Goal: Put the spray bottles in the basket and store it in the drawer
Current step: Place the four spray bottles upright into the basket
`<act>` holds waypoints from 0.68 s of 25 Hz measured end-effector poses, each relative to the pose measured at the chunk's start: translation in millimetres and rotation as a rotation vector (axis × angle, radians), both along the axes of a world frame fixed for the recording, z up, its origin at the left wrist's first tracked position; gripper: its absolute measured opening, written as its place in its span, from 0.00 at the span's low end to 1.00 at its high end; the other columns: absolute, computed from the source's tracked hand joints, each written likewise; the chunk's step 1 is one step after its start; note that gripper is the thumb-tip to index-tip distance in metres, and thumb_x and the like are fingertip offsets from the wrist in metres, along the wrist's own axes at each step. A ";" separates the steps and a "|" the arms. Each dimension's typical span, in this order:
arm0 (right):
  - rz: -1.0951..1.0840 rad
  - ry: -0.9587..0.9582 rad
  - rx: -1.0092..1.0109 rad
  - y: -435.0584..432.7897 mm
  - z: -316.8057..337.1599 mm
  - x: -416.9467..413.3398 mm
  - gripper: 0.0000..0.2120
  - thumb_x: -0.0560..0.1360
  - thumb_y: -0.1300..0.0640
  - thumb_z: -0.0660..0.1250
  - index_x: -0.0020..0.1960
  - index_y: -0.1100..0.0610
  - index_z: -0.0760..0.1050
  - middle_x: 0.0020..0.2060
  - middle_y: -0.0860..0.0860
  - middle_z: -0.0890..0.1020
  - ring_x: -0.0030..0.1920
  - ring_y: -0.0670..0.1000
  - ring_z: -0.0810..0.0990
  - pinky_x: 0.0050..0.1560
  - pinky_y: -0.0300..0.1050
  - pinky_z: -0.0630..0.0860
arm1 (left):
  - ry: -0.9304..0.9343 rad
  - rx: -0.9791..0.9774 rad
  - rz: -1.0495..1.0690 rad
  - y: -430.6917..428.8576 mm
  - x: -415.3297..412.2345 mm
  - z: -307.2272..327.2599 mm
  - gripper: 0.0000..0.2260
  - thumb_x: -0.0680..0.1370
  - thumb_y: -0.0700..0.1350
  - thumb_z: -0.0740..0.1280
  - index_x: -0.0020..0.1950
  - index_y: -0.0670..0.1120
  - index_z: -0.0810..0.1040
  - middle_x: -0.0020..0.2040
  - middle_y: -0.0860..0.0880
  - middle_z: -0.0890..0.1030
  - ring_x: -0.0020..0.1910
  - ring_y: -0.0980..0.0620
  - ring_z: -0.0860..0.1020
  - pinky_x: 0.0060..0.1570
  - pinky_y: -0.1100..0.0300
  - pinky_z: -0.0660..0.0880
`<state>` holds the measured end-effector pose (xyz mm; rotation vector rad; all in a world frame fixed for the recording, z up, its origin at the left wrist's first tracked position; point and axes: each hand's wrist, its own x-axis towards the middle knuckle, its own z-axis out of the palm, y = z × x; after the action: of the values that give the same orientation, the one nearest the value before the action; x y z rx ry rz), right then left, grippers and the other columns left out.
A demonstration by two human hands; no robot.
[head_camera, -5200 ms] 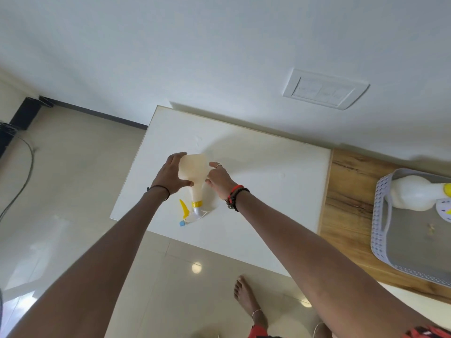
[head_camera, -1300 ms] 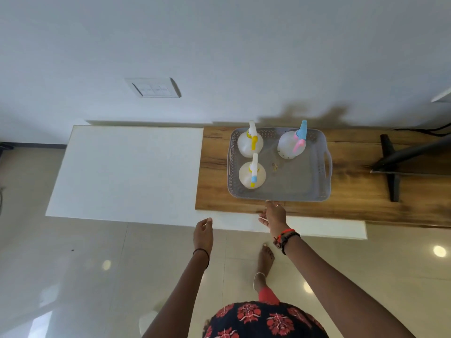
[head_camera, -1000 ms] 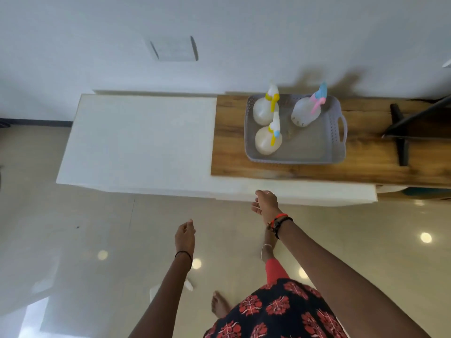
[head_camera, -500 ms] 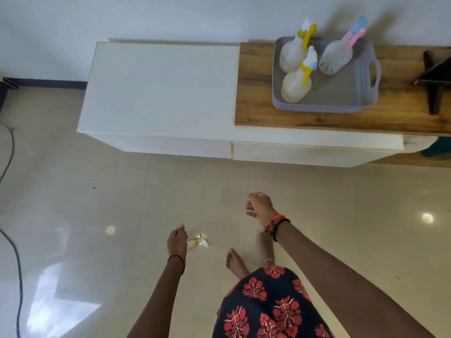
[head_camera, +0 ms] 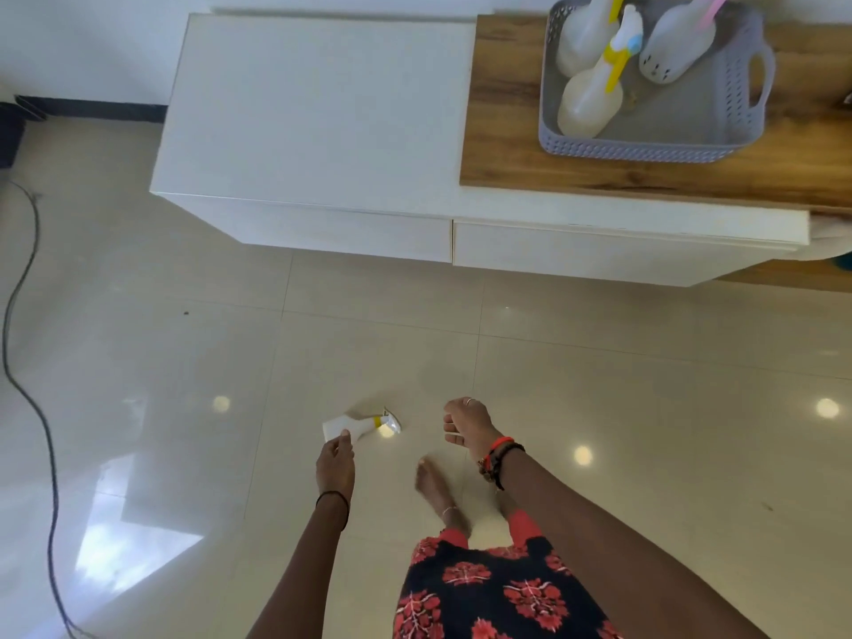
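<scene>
Bright even light, glare spots on glossy floor (head_camera: 184,362), warped edges.

Glossy cream floor tiles (head_camera: 599,362) fill the near area. A thin black cable (head_camera: 32,398) winds along the left edge. A brown wood-grain board (head_camera: 502,131) lies far right. A black skirting strip (head_camera: 92,108) runs along the far left.
</scene>
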<state>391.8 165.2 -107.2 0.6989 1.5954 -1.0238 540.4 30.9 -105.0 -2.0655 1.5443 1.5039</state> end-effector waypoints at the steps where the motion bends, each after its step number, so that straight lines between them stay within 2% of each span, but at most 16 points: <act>1: -0.004 -0.011 0.001 -1.7 -1.8 8.1 0.08 0.77 0.62 0.57 0.39 0.55 0.65 0.32 0.51 0.69 0.31 0.48 0.68 0.33 0.40 0.69 | 0.004 -0.005 -0.017 -2.3 4.5 0.0 0.16 0.81 0.48 0.59 0.58 0.37 0.75 0.51 0.43 0.76 0.51 0.47 0.74 0.60 0.49 0.72; 5: -0.019 -0.040 0.009 -15.6 -15.1 45.0 0.10 0.77 0.63 0.57 0.37 0.54 0.63 0.32 0.52 0.68 0.30 0.49 0.66 0.32 0.40 0.66 | -0.028 -0.043 -0.144 -19.2 25.2 -1.6 0.16 0.80 0.49 0.59 0.60 0.38 0.75 0.53 0.42 0.78 0.51 0.46 0.75 0.53 0.53 0.70; 9: -0.042 -0.049 0.037 -43.6 -44.6 84.2 0.11 0.76 0.64 0.56 0.36 0.56 0.64 0.31 0.53 0.67 0.30 0.50 0.64 0.31 0.41 0.65 | -0.059 -0.052 -0.320 -52.0 50.6 -26.3 0.16 0.77 0.42 0.66 0.64 0.40 0.73 0.63 0.38 0.76 0.63 0.42 0.75 0.61 0.50 0.70; 13: -0.029 -0.081 0.051 -73.8 -100.0 129.1 0.13 0.75 0.66 0.56 0.32 0.56 0.62 0.26 0.52 0.65 0.26 0.50 0.62 0.31 0.42 0.62 | -0.085 -0.073 -0.575 -92.3 75.7 -82.1 0.18 0.75 0.38 0.68 0.64 0.39 0.73 0.64 0.36 0.75 0.65 0.41 0.73 0.64 0.50 0.69; 17: -0.023 -0.141 0.057 -104.2 -164.5 157.8 0.14 0.76 0.66 0.55 0.34 0.55 0.60 0.30 0.52 0.63 0.29 0.49 0.62 0.33 0.41 0.60 | -0.140 -0.093 -0.791 -122.5 92.8 -153.5 0.19 0.74 0.38 0.69 0.65 0.40 0.73 0.65 0.38 0.73 0.66 0.40 0.71 0.65 0.50 0.68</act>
<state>549.6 61.0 -271.6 0.8124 1.5019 -0.9274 633.2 -91.6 -258.5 -1.2761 2.0411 0.9748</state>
